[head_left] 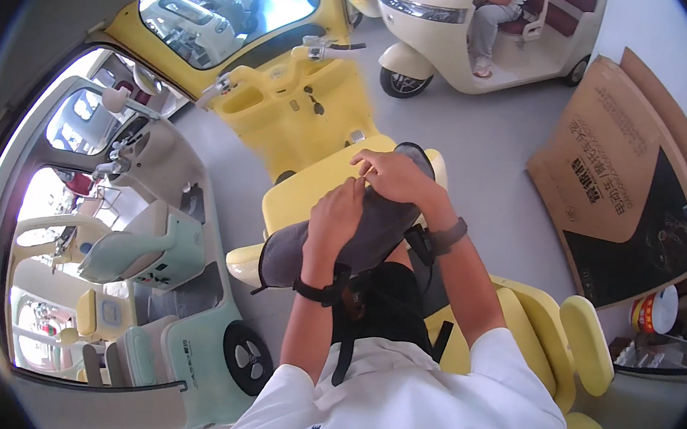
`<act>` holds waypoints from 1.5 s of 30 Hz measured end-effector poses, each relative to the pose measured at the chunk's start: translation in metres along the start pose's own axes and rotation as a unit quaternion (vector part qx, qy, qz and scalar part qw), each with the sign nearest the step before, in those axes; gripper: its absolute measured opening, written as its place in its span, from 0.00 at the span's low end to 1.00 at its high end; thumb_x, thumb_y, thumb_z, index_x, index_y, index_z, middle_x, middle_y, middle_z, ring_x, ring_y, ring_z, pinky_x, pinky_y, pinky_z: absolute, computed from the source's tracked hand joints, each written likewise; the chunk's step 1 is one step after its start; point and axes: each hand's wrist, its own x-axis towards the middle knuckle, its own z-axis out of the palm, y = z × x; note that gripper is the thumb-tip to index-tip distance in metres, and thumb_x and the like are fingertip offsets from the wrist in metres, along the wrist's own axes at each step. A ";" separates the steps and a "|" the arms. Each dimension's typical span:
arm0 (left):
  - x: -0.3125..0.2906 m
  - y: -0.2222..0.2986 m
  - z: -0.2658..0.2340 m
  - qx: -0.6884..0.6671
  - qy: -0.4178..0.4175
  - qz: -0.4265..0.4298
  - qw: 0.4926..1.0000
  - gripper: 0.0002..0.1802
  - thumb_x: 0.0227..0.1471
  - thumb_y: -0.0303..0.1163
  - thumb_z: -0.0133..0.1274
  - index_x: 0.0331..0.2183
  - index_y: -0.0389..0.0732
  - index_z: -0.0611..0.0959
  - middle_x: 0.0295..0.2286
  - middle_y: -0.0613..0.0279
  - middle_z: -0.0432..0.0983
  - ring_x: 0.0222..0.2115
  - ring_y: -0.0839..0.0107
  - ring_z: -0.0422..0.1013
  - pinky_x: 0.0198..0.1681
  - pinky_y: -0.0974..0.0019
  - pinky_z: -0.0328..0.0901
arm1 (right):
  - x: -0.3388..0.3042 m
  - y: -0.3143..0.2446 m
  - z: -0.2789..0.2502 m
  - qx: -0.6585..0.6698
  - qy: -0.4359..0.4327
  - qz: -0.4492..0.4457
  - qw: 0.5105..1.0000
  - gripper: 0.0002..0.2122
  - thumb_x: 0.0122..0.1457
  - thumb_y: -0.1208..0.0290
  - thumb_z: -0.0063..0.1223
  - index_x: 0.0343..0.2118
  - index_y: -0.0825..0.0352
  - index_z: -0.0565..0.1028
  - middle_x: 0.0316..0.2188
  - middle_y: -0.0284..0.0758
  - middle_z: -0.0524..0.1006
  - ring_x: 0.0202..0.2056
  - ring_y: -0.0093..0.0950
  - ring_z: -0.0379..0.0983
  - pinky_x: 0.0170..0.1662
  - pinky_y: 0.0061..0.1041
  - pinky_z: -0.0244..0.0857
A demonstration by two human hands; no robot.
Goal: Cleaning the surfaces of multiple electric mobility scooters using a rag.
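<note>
A dark grey fabric cover (371, 232) lies across the front of a yellow seat (306, 190), just ahead of my lap. My left hand (336, 218) rests over the middle of this cover, its fingertips brought together at the far edge. My right hand (394, 176) is bent over the same edge from the right, fingers curled and nearly touching the left fingertips. Both seem to pinch the cover's edge; my fingers hide the exact spot. A black band circles each wrist. The cover's left end hangs over a rounded yellow part (244, 264).
Ahead stands a yellow vehicle front with handlebars (290, 85) and a windscreen (231, 9). A pale green vehicle (201, 358) is at left. Leaning at right is a large cardboard box (624, 175), near a white-and-red tub (655, 311). A person sits in a cream three-wheeler (427, 36).
</note>
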 end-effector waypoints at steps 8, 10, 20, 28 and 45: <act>-0.016 -0.012 -0.013 -0.032 -0.094 0.032 0.995 0.27 0.58 0.54 0.36 0.44 0.41 0.76 0.39 0.47 0.75 0.42 0.49 0.70 0.45 0.53 0.64 | -0.026 -0.008 0.000 -0.056 0.063 -0.014 0.996 0.12 0.50 0.65 0.50 0.36 0.62 0.77 0.26 0.36 0.79 0.29 0.34 0.76 0.35 0.32 0.68; -0.025 -0.030 -0.019 -0.053 -0.073 0.045 0.995 0.28 0.57 0.55 0.38 0.45 0.41 0.76 0.40 0.47 0.75 0.43 0.50 0.70 0.46 0.54 0.64 | -0.025 -0.017 0.007 -0.193 0.109 -0.012 0.975 0.11 0.50 0.61 0.49 0.30 0.61 0.79 0.21 0.37 0.78 0.25 0.36 0.76 0.33 0.33 0.69; -0.088 -0.131 -0.055 -0.077 0.014 0.036 0.996 0.28 0.53 0.54 0.48 0.44 0.40 0.75 0.42 0.50 0.72 0.48 0.54 0.65 0.52 0.57 0.57 | -0.020 -0.107 0.111 -0.261 0.002 -0.053 0.964 0.13 0.57 0.61 0.45 0.32 0.65 0.77 0.25 0.39 0.78 0.31 0.39 0.75 0.41 0.39 0.65; -0.119 -0.219 -0.011 -0.299 0.219 -0.001 0.929 0.16 0.60 0.37 0.39 0.44 0.38 0.73 0.42 0.52 0.68 0.47 0.53 0.62 0.53 0.58 0.54 | -0.017 -0.162 0.195 -0.283 0.019 -0.223 0.933 0.27 0.50 0.60 0.53 0.51 0.70 0.66 0.48 0.45 0.69 0.49 0.43 0.65 0.55 0.42 0.53; -0.074 -0.137 -0.038 -0.129 0.213 -0.009 0.969 0.13 0.47 0.36 0.47 0.30 0.39 0.81 0.31 0.53 0.78 0.36 0.52 0.72 0.44 0.56 0.64 | -0.055 -0.104 0.107 -0.163 0.135 -0.169 0.963 0.12 0.52 0.68 0.53 0.38 0.65 0.74 0.39 0.38 0.76 0.45 0.36 0.70 0.51 0.37 0.58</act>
